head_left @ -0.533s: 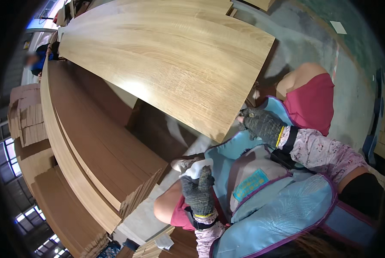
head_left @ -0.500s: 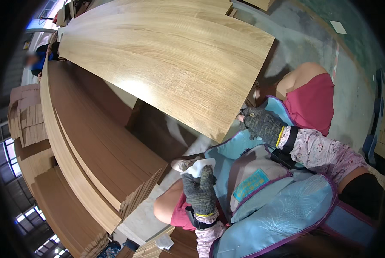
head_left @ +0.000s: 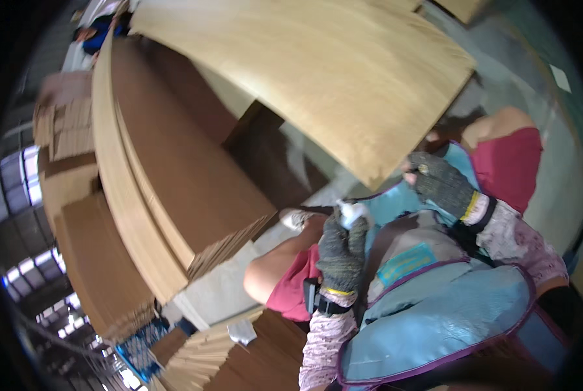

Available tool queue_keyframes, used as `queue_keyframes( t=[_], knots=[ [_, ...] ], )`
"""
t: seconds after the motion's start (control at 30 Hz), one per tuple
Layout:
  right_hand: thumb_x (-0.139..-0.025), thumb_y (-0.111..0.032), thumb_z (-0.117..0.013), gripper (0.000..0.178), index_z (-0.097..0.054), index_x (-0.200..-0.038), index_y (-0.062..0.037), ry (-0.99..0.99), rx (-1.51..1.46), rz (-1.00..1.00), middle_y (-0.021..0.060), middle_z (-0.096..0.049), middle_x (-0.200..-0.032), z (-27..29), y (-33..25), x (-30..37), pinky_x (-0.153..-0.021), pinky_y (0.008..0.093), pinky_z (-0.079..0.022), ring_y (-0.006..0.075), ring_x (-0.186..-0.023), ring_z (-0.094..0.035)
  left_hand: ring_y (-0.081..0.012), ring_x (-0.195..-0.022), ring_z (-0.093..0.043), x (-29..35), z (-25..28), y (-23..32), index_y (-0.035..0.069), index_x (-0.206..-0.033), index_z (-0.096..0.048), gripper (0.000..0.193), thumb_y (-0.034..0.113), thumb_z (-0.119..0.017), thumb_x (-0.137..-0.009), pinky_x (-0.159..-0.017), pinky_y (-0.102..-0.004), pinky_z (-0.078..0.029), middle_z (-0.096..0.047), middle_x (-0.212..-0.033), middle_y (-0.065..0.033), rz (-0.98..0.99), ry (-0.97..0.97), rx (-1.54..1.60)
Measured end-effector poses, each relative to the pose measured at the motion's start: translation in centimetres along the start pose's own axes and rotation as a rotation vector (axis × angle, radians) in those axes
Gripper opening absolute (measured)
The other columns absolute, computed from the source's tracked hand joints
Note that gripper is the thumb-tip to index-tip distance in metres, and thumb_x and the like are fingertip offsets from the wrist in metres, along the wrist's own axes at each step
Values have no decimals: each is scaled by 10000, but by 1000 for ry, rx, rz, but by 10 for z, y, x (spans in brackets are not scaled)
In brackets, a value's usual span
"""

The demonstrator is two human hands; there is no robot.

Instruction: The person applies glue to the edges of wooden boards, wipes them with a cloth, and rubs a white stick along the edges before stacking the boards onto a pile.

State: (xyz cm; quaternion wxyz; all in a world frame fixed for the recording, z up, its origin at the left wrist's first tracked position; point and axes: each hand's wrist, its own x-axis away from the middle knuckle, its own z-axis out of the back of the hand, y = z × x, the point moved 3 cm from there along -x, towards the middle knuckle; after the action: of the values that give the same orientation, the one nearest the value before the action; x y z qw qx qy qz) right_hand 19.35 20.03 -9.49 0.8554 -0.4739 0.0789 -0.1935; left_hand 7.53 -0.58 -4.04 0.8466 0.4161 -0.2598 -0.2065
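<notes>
My left grip [head_left: 341, 259] pinched a white wad [head_left: 352, 213] in front of my apron [head_left: 448, 326], near the close corner of the pale board [head_left: 317, 72]. Right grip [head_left: 440, 182] curled beside the board's end edge; I could not tell whether it touched that or held anything. Brown stack [head_left: 187, 156] stood to the board's left; white scrap [head_left: 241, 332] lay on another pile [head_left: 259, 362]

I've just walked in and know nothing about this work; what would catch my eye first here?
Probably the broad pale wood-grain panel spanning the upper middle, with the stack of brown-faced boards to its lower left. Next come the grey fingerless gloves: the left hand holds a small white item below the panel's near corner, and the right hand is beside that corner. The shiny blue apron fills the lower right.
</notes>
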Motion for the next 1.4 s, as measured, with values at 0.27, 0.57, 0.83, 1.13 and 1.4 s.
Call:
queue_keyframes(
  t=[0.27,0.57,0.83,1.13,1.4],
  knots=[
    [-876,-124,-526,146,-588,-972,-34,-67,-88,27,113,-620,-879,13,-57,-19,-778,341,-457,252,-872,-591,-279,-951,-593,26,22,5,-32,-1223,-466,404,176,-587,-898,-815,-343,-477,-590,-1044,-187,-98,150,190],
    [-899,-162,-535,222,-584,-1058,-15,398,160,491,125,-602,-1024,48,-86,-133,-819,333,-464,254,-919,-591,-121,-716,-573,85,55,-15,-11,-1226,-465,387,149,-590,-897,-596,-256,-478,-608,-903,-89,8,480,343],
    [-803,-200,-601,326,-598,-1103,-73,277,717,494,139,-619,-1017,-6,-88,-186,-841,397,-454,302,-964,-580,-137,-758,-575,125,65,-51,-12,-1270,-426,429,172,-571,-911,-592,-255,-484,-587,-978,-95,57,565,248],
    [-724,-368,-696,700,-460,-1289,-30,51,749,322,202,-421,-1349,-7,-39,-222,-1080,397,-264,325,-1278,-366,-233,-920,-595,147,75,-47,-13,-1158,-535,288,118,-572,-904,-794,-326,-481,-614,-1003,-137,116,712,332],
    [-758,-101,-618,623,-395,-1333,-13,271,572,540,181,-374,-1395,43,68,-274,-1084,354,-262,314,-1303,-344,-228,-871,-601,169,126,-48,-2,-1201,-497,360,178,-586,-902,-729,-322,-485,-610,-982,-155,59,951,223]
  ],
)
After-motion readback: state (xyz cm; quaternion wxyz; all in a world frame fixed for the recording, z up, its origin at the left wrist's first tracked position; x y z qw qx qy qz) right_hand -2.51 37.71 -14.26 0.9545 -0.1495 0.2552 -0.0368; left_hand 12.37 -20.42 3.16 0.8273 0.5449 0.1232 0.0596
